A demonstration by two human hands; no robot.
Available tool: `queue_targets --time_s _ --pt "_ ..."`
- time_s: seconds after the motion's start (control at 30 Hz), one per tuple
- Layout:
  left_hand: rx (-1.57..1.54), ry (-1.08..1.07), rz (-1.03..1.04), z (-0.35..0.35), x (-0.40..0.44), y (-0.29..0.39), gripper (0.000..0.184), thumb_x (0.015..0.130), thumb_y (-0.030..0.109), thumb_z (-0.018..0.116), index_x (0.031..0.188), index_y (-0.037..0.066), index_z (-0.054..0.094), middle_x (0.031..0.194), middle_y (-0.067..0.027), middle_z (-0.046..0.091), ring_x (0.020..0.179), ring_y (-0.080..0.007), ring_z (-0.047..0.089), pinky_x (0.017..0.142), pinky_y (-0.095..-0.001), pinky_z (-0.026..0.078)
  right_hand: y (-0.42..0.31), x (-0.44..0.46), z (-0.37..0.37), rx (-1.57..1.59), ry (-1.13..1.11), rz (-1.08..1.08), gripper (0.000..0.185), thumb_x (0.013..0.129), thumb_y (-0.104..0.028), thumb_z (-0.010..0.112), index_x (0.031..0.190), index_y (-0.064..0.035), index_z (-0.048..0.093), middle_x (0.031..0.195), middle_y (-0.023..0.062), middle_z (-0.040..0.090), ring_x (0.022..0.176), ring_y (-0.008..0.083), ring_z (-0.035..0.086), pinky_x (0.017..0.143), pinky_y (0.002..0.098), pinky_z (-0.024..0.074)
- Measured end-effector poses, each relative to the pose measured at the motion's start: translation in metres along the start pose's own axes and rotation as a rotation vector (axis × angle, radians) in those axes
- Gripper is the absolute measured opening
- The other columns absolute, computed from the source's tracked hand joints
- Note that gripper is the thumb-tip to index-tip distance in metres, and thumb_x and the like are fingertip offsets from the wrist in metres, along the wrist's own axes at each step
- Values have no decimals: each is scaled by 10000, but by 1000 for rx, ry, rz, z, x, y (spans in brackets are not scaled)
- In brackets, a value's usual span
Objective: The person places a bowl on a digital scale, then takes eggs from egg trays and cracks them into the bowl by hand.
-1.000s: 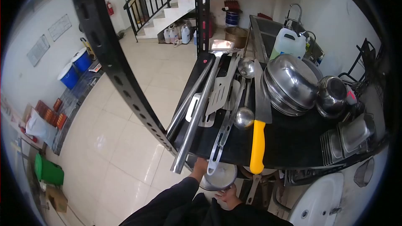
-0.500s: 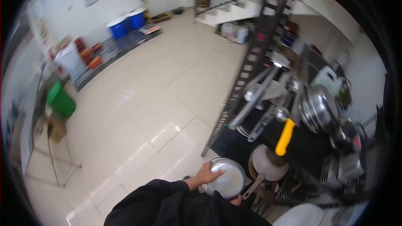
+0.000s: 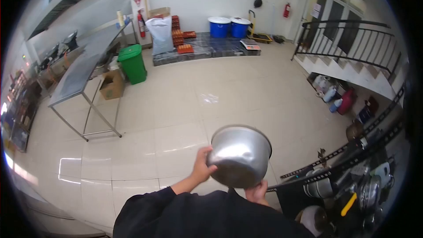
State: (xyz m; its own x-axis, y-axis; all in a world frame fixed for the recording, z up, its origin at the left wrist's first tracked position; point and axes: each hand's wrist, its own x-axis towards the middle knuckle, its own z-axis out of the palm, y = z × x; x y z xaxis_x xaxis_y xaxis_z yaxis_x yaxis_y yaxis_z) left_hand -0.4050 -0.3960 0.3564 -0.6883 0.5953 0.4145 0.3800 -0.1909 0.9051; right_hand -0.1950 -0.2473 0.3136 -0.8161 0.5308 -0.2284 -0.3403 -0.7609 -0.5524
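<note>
A dented metal pot (image 3: 240, 156) is held up in front of my body, its outer side and darker bottom turned partly toward me. My left hand (image 3: 202, 166) grips the pot's left side, with the thumb lying across its wall. At the lower right of the pot, my right hand (image 3: 257, 190) holds it near the base; part of that hand is hidden. Both arms are in black sleeves.
A black shelf rack (image 3: 304, 194) with cookware and a yellow-handled tool (image 3: 349, 204) stands at my right. To the left are a steel table (image 3: 75, 77), a green bin (image 3: 132, 64) and a cardboard box (image 3: 112, 84). Blue tubs (image 3: 219, 28) and stairs (image 3: 352, 70) lie farther back.
My view has swung left, away from the rack. The pot has been raised and tilted, so its outside now shows, with both hands still on it.
</note>
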Motion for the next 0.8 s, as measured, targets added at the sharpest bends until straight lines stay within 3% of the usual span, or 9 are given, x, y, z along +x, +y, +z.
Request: queue_targets --time_s 0.13,0.23,0.3,0.4,0.5,0.57,0.63,0.67,0.8 --pt "-250 127 98 -120 70 44 891 613 707 571 1208 94 316 1304 -138 303 1223 -267 305 996 -396 263 9 104 126 -170 -268 -79 486 806 -200 366 1282 -107 355 1268 62 436 1189 227 378 1005 385 274" --pt "-240 193 141 -183 110 66 954 584 783 497 1220 102 294 1317 -131 294 1217 -258 320 989 -385 276 17 177 172 94 -659 63 533 815 -245 388 1308 -56 310 1304 91 405 1194 237 380 1005 358 282" --pt "-310 94 129 -210 138 60 952 608 782 447 1264 121 253 1355 -108 258 1231 -248 307 987 -384 292 5 181 249 -7 -590 124 603 863 -418 373 1324 -40 282 1320 106 386 1210 241 366 1013 364 278" --pt "-278 153 144 -211 174 38 1052 586 808 422 1331 110 166 1368 -113 239 1237 -249 295 1002 -404 288 16 223 260 -124 -612 90 817 806 -641 349 1331 -21 259 1337 104 361 1225 238 348 1013 374 285" --pt "-350 124 140 -220 224 -8 1148 541 835 422 1358 89 113 1377 -121 218 1244 -255 283 1009 -415 283 3 283 275 -236 -726 39 949 725 -739 352 1338 -23 243 1343 99 350 1226 233 346 1005 374 299" --pt "-414 22 109 -240 264 -35 1195 513 850 417 1362 73 94 1384 -124 202 1250 -260 275 1009 -420 282 0 331 285 -245 -792 -20 878 743 -605 511 1339 -22 235 1342 106 344 1215 231 362 999 365 310" --pt "-518 5 50 -253 303 -46 1081 592 679 588 1356 54 145 1352 -125 280 1233 -254 307 999 -397 292 -4 381 299 -326 -784 -92 843 747 -492 607 1338 -20 234 1341 107 344 1211 227 366 1000 357 305" --pt "-517 -12 7 -262 327 -46 1035 611 585 643 1353 50 160 1339 -125 305 1224 -249 321 996 -388 296 -11 406 316 -369 -756 -72 762 728 -246 675 1322 -12 259 1307 105 382 1186 212 389 989 337 309" --pt "-381 148 -185 -294 398 -48 895 588 159 693 1335 34 217 1292 -120 378 1190 -232 365 985 -351 301 -25 499 380 -618 -700 -9 632 711 -22 584 1279 6 308 1218 107 453 1113 191 432 957 316 327"
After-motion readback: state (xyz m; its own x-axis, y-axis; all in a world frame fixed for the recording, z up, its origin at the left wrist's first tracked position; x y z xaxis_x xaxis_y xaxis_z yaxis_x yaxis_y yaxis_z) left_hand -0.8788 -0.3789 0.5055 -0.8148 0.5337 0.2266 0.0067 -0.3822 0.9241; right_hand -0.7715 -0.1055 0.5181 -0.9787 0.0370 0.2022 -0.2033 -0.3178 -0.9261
